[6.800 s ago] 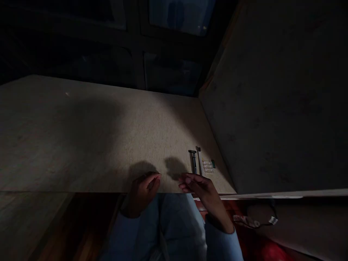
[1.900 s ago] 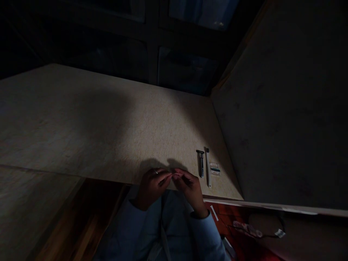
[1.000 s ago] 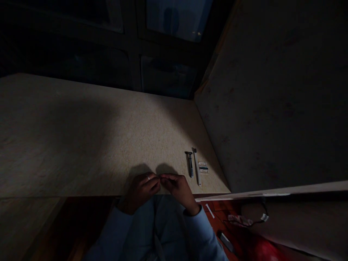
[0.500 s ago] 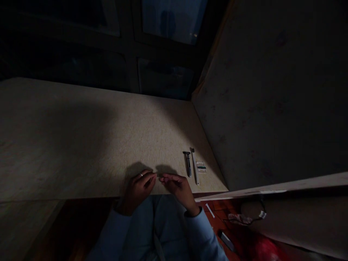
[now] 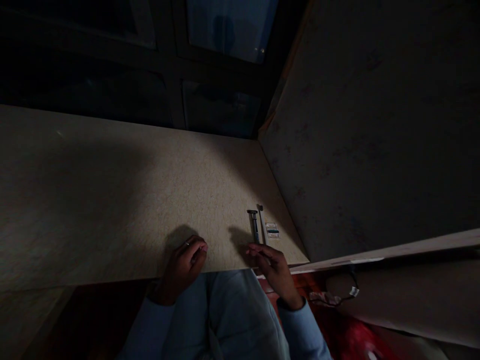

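My left hand (image 5: 184,261), with a ring on one finger, rests at the near edge of the beige table (image 5: 112,200). Its fingers are curled in against the thumb, and it is too dark to see what they hold, if anything. My right hand (image 5: 270,261) sits at the near edge further right, fingers bent and pressed together. Its fingertips are just below the handle end of a black razor (image 5: 254,226). A white toothbrush (image 5: 261,222) lies beside the razor, and a small packet (image 5: 272,230) lies to the right of both.
A tall beige panel (image 5: 375,150) stands along the table's right side. Dark cabinet fronts with glass (image 5: 225,30) rise behind the table. Below the table's edge are my light blue sleeves and lap, a red floor and a cable with a white tag (image 5: 352,291).
My hands were pinched together at the table's near edge and have now parted. The right hand moved right to the razor's handle. The left hand stayed put, curled.
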`<state>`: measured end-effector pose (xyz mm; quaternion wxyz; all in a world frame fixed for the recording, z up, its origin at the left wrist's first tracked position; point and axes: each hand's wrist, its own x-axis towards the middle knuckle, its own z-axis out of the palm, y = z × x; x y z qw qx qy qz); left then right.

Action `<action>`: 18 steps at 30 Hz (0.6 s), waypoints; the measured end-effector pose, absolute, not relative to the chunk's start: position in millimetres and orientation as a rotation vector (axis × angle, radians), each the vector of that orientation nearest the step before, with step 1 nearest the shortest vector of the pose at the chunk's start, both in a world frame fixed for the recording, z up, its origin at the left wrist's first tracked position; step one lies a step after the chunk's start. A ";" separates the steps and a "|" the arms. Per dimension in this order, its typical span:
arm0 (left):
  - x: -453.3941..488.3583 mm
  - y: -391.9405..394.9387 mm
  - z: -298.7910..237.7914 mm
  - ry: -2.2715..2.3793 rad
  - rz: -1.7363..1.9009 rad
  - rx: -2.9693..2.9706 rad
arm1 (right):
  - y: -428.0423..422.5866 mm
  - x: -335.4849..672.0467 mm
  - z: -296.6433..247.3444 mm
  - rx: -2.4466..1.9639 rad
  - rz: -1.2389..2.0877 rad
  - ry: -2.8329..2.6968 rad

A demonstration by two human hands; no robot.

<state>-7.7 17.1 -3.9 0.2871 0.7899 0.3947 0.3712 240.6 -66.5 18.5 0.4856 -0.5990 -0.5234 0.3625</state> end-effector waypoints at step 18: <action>-7.3 20.6 -16.8 1.054 1.077 2.255 | -35.7 367.0 5.5 -1.848 0.408 -2.049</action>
